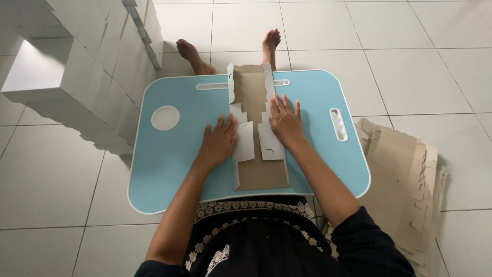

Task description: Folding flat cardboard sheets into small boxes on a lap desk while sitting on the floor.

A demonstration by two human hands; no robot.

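Two hands lie flat at the centre of the frame, fingers spread and palms down: the left hand presses the left folded flap of a flat cardboard box blank, and the right hand presses the right flap, neither gripping anything. The blank is brown on its inner face and white on the turned-in flaps, lying lengthwise down the middle of a light blue lap table, its far end reaching past the table's upper edge toward the person's bare feet. It looks thin, light and fairly stiff, likely to spring back along its creases unless held down, and easy to dent at the cut tabs; the long side edges or the broad brown panel near the body seem the safest places to take hold. At the lower right of the frame a stack of unfolded brown blanks lies on the tiled floor. At the upper left stands a pile of finished white boxes.
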